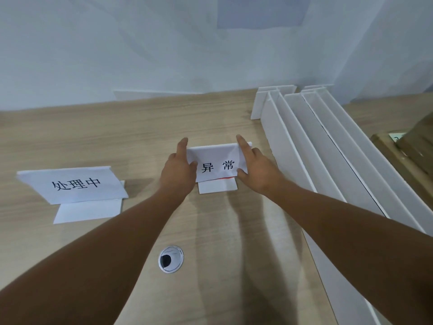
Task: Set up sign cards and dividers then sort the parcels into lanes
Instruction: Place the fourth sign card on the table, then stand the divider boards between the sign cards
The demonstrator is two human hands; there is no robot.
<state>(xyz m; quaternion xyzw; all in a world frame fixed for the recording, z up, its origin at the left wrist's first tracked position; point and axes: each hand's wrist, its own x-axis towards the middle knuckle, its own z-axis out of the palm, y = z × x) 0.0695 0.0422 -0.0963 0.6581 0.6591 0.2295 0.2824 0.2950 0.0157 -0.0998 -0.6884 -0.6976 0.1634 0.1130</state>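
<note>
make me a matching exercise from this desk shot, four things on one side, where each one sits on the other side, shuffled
Things
1. sign card reading 处理中
2. sign card reading 异常
3. white dividers
4. cable hole

Places
A. held between the left hand and the right hand
B. side by side at the right of the desk
C. middle of the desk, nearest the camera
D. standing alone at the left

Pairs: 1-D, 2-A, 3-B, 4-C
</note>
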